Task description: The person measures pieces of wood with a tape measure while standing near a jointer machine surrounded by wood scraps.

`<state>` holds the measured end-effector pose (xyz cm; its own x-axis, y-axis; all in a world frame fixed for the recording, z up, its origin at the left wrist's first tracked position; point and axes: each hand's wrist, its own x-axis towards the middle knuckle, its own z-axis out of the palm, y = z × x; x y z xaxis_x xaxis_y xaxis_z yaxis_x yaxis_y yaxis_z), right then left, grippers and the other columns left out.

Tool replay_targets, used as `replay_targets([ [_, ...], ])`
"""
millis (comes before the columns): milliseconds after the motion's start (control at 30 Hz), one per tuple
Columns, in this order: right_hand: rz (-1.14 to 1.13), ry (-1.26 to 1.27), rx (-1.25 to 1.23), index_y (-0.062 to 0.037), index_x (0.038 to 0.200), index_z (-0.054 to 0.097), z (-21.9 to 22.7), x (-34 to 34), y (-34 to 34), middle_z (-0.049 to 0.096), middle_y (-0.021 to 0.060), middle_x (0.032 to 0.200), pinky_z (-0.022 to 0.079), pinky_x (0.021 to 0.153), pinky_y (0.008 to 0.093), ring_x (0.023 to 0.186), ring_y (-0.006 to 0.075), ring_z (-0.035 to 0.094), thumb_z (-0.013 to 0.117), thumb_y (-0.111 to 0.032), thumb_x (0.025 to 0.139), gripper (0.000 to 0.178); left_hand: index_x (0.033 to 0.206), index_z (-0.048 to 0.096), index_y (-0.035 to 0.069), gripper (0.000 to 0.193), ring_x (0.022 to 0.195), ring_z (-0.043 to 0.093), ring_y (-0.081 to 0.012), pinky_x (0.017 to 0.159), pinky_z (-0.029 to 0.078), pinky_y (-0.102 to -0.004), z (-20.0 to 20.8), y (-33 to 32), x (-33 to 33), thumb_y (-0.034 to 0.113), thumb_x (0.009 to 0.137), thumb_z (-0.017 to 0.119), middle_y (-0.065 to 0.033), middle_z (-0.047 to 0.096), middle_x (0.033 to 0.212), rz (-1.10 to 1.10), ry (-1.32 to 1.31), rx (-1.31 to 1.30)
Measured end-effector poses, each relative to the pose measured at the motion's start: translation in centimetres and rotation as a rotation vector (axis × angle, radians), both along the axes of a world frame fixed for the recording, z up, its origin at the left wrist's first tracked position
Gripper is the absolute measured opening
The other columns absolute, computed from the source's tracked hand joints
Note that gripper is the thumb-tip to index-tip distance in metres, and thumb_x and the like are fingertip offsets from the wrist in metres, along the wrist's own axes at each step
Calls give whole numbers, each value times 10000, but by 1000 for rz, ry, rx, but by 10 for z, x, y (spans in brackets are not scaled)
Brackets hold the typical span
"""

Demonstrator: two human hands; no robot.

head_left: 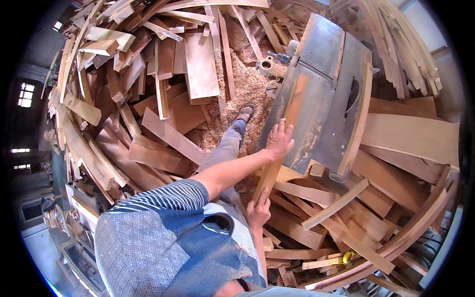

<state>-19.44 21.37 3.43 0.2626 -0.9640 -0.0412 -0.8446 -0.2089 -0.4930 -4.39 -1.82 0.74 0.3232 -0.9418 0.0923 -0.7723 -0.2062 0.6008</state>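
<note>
A long, narrow wooden strip (295, 101) lies along the left side of a grey metal machine table (309, 141), its near end sticking out past the table toward my body. My left hand (280, 140) rests flat on top of the strip, fingers stretched out. Closer to me, my right hand (258, 212) is closed around the strip's near end, thumb along its side. A wooden fence-like board (361, 119) runs down the table's right side, next to a dark curved slot (353, 94).
Piled boards and offcuts (203, 69) cover the floor at left. Wood shavings (247, 74) lie around my foot (245, 113). More boards (396, 183) are heaped at right, with a yellow tape measure (348, 257) among them. Long slats (396, 49) lean at the far right.
</note>
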Motion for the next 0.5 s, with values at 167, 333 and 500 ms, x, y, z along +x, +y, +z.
replay_targets([
  [167,26,0,-10,-38,1550,439,5,13,-26,653,279,1169,614,657,485,845,447,710,690,-105,819,776,1369,482,32,565,1272,478,-474,1060,451,-545,-7,-29,11,193,859,663,-330,370,1508,-8,10,-55],
  [333,14,38,-4,-77,1585,396,1,32,-70,663,266,1115,600,679,495,838,448,696,691,-131,828,814,1374,480,21,571,1271,471,-484,1075,440,-551,-8,-79,30,165,847,646,-334,373,1501,-22,32,-65],
  [500,24,51,-62,-83,1594,388,-2,52,-118,663,251,1047,590,655,506,797,447,688,691,-134,830,824,1368,492,13,570,1277,473,-480,1077,443,-546,-9,-127,47,147,835,643,-336,374,1495,-15,49,-70],
])
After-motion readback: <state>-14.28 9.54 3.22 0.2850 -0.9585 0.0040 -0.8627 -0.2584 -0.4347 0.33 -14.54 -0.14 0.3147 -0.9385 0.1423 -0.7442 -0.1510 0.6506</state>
